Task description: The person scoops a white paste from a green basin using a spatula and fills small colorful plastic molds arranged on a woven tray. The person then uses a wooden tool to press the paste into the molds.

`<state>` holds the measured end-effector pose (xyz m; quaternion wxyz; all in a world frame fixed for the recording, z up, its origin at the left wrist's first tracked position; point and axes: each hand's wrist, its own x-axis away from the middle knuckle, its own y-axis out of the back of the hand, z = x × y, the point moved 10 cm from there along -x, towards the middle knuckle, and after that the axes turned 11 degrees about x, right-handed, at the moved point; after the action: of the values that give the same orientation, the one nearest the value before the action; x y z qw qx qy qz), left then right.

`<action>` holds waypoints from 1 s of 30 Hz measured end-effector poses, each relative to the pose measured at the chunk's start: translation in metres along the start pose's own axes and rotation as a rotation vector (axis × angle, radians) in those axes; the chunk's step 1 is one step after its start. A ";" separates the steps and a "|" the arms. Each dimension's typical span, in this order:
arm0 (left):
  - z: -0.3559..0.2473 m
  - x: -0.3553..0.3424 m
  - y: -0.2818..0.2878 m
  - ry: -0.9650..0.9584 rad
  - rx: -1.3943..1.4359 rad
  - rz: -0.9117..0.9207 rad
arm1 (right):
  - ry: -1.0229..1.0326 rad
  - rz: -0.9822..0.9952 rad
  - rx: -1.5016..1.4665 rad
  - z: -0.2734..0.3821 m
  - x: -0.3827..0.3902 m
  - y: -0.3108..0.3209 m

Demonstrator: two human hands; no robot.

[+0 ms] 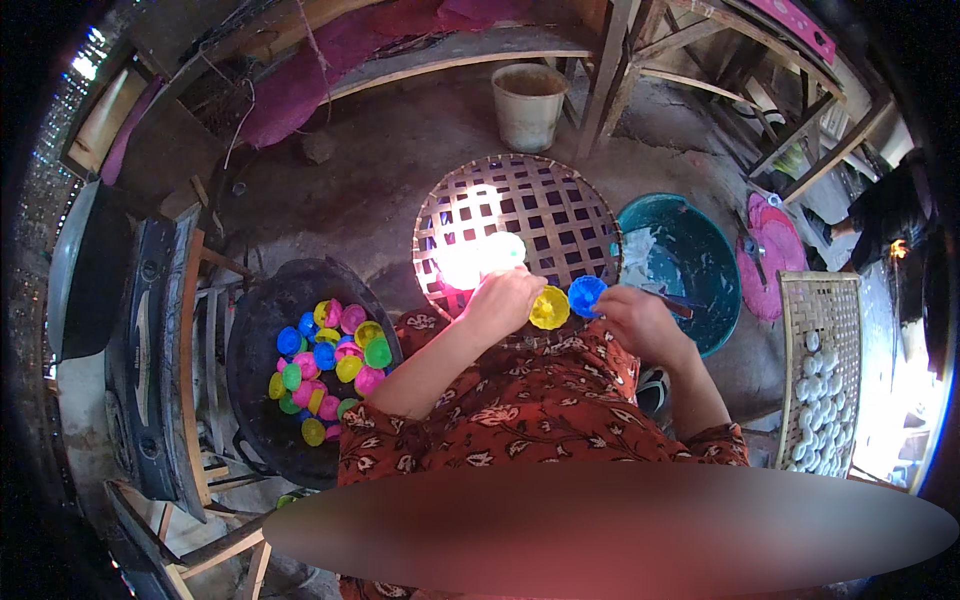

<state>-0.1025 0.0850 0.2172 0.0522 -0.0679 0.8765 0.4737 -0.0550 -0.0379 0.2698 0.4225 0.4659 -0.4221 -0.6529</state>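
A black, wide pan (255, 350) stands at left, holding scattered pink, yellow, blue and green cups (377, 352). Directly ahead of the person lies a round, open-weave bamboo tray (575, 210), a glaring light patch on its left half. At its right, a teal basin (712, 262) contains whitish residue; farther right, a woven rack (822, 300) bears rows of pale round pieces (815, 410). Beyond the tray stands a whitish bucket (530, 118). The left hand (500, 303), fingers curled, lies just left of a yellow fluted cup (549, 309); its grip cannot be told. The right hand (645, 322) has its fingertips at the right rim of a blue fluted cup (584, 297), beside the yellow one at the tray's near edge; whether it grips is unclear.
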 end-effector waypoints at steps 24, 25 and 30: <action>0.047 0.070 0.072 0.303 -0.090 -0.363 | 0.158 0.014 -0.147 0.001 -0.125 -0.102; 0.060 0.067 0.083 0.311 -0.054 -0.436 | 0.169 0.006 -0.157 0.004 -0.125 -0.100; 0.102 0.063 0.083 0.347 0.250 -0.420 | 0.069 -0.011 -0.199 0.001 -0.132 -0.087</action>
<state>-0.1753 0.2106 0.2202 0.0066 -0.3208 0.8906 0.3224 -0.0418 0.1119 0.2210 0.4773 0.4460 -0.3376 -0.6777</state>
